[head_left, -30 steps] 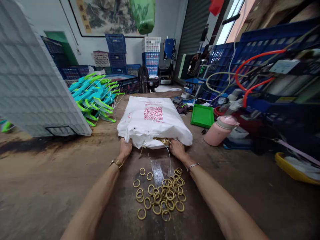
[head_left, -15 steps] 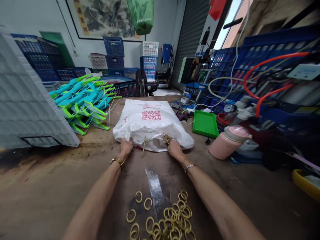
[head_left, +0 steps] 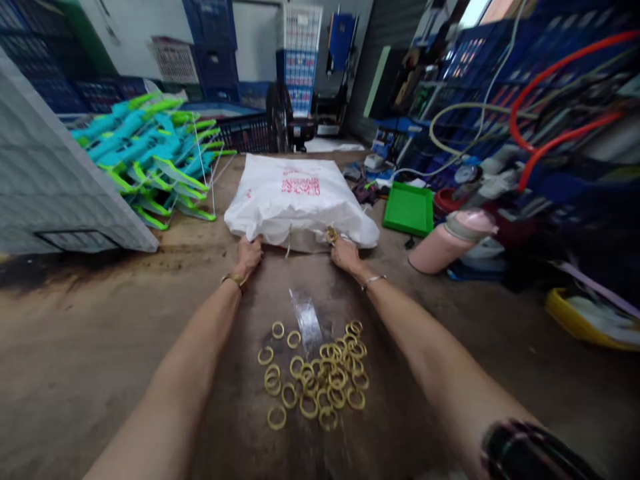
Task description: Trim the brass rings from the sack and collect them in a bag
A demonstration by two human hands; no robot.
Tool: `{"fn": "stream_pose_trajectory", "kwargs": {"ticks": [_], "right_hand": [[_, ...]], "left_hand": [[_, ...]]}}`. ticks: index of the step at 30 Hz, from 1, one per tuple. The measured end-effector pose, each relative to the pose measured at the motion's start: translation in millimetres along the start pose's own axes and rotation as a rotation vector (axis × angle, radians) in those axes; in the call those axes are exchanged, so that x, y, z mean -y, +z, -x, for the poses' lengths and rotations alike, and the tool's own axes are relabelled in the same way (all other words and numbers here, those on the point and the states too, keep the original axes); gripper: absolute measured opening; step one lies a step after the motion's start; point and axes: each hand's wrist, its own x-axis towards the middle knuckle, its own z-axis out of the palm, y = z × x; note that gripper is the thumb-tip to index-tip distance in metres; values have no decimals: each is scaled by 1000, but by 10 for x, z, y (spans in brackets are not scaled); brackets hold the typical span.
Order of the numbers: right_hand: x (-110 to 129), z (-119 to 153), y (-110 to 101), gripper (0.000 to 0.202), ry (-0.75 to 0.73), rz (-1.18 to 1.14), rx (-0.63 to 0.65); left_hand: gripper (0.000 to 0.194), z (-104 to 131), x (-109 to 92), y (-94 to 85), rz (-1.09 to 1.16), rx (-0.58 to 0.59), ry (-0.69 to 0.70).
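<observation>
A full white bag (head_left: 305, 210) with a red printed code on top lies flat on the wooden table, its near edge toward me. At that edge's left part, my left hand (head_left: 249, 253) is closed on the bag. My right hand (head_left: 346, 253) grips the same edge further right, and a few brass-coloured rings (head_left: 331, 234) show beside its fingers. A short string hangs from the bag's edge between the hands. Between my forearms lies a loose pile of brass-coloured rings (head_left: 335, 377), near a strip of clear tape (head_left: 307, 320) on the tabletop.
Turquoise and green plastic toy bows (head_left: 150, 153) are heaped at the left, behind a grey-white padded panel (head_left: 65, 173). To the right stand a green tray (head_left: 409, 208), a pink bottle (head_left: 445, 245) and a yellow basin (head_left: 575, 320). Hoses and blue crates are beyond.
My view has tilted down, so the bag and hands sit higher and more of the ring pile shows. Both hands keep their hold on the bag's near edge.
</observation>
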Motion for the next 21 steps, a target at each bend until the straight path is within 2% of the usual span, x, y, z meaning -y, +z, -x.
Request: {"fn": "stream_pose_trajectory", "kwargs": {"ticks": [3,6,10,15,18,21], "right_hand": [[-19,231,27,43,-25,-3,37],[-46,516,2,44,-61,-10,43],[-148,940,-69,48,-96,-36,18],[-337,1490,-96,55,-108,-179,-59],[-421,1784,-78,58,-75,-265,-58],[-478,2043,-56,53,-35,-374,-79]], "left_hand": [[20,184,48,-101,-64,-6,13],[21,437,99,-278,-99,9,31],[20,882,170,-635,-128,44,59],[21,1431,248,-1054,-126,22,82],[20,1688,267,-1197,-111,9,68],[19,1892,257,-1281,-89,1,47]]}}
